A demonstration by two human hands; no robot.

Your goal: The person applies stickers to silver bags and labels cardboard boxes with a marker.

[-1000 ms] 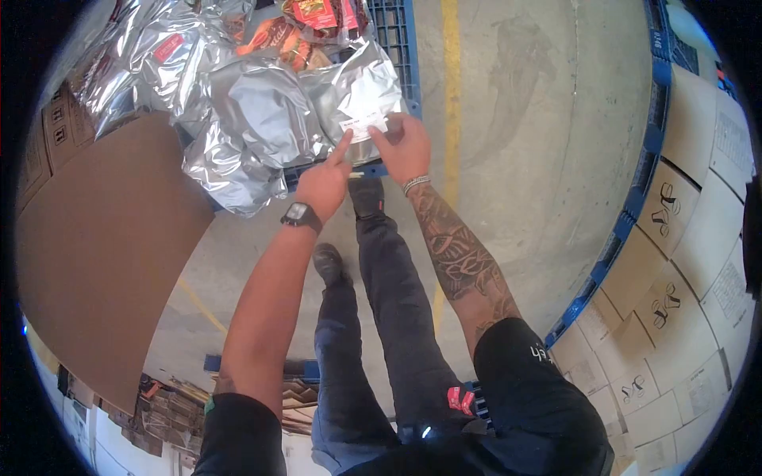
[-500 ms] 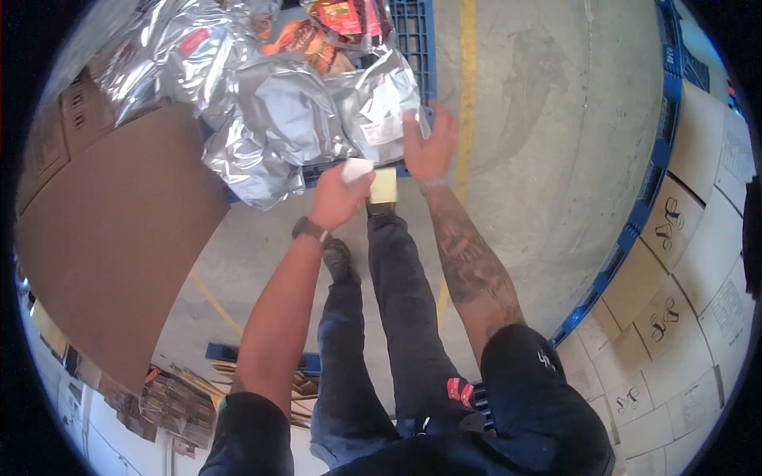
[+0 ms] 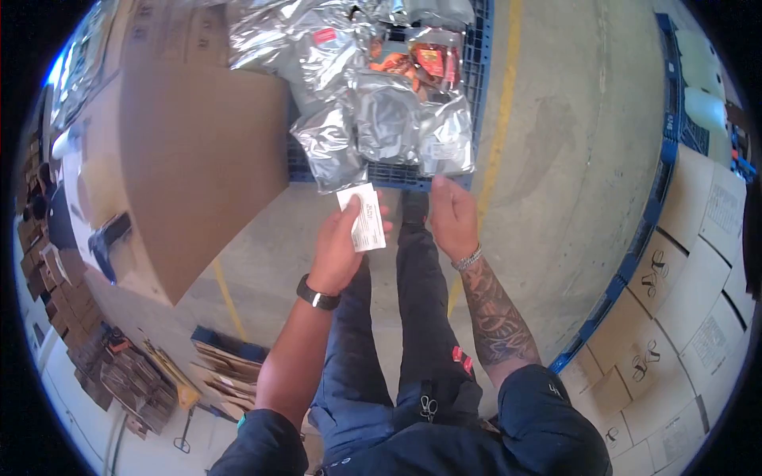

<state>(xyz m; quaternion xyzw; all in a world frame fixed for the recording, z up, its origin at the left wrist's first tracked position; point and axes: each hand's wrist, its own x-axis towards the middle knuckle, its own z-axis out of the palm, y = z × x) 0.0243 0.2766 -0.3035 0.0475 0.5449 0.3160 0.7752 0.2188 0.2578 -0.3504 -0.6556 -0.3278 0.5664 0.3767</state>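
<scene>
My left hand (image 3: 341, 238) holds a small stack of white printed labels (image 3: 367, 218), thumb on top, just below the near edge of the blue pallet (image 3: 302, 170). My right hand (image 3: 456, 220) is closed near the pallet's corner, its fingers curled; whatever it may hold is hidden. Silver foil bags lie on the pallet. The nearest one to my right hand, a silver bag (image 3: 444, 139), bears a white label. Another silver bag (image 3: 386, 119) lies beside it, and behind them is a bag with a red and orange print (image 3: 429, 62).
A large brown cardboard box (image 3: 206, 151) stands at the left of the pallet. Stacked cartons (image 3: 675, 270) line the right side on blue pallets. Flattened cardboard (image 3: 230, 365) lies at the lower left. A yellow line (image 3: 500, 127) runs along the floor.
The view has shifted left. My left hand has turned the labels face up, and no yellow piece shows beside them. My right hand has drawn back from the labelled bag and closed.
</scene>
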